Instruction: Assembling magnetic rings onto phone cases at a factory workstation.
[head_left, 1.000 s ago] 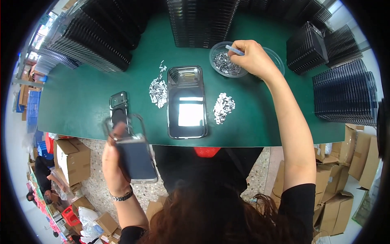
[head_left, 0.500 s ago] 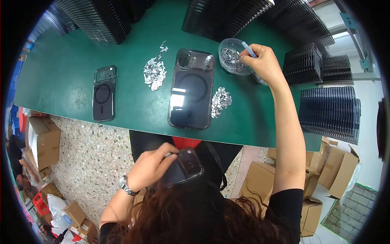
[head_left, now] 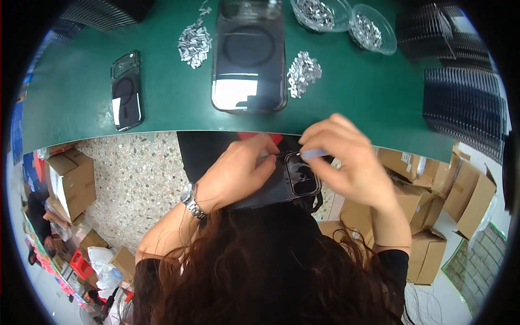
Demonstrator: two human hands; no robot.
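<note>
My left hand (head_left: 238, 168) is closed on a clear, dark-tinted phone case (head_left: 304, 181) and steadies it over my lap, just off the table's front edge. The case's camera frame points to the right. Between my right hand's (head_left: 346, 160) fingertips is a pale blue pen-like tool (head_left: 314, 154), its tip at the upper corner of that camera frame. Whether a small part sits on the tip is too small to tell. Small silvery pieces lie on the table in a left pile (head_left: 194, 46) and a right pile (head_left: 304, 73).
Between the piles lies a large dark phone-shaped case (head_left: 249, 65); a smaller phone case (head_left: 125, 92) is further left. Two clear tubs, one left (head_left: 338, 21) and one right (head_left: 387, 32), hold silvery pieces. Stacked cases (head_left: 466, 103) line the green table's (head_left: 374, 103) right side. Cardboard boxes (head_left: 70, 181) stand below.
My right hand has come from the tub back to the phone case, bringing the blue tool. The view has tipped down toward my lap. The left hand still holds the case.
</note>
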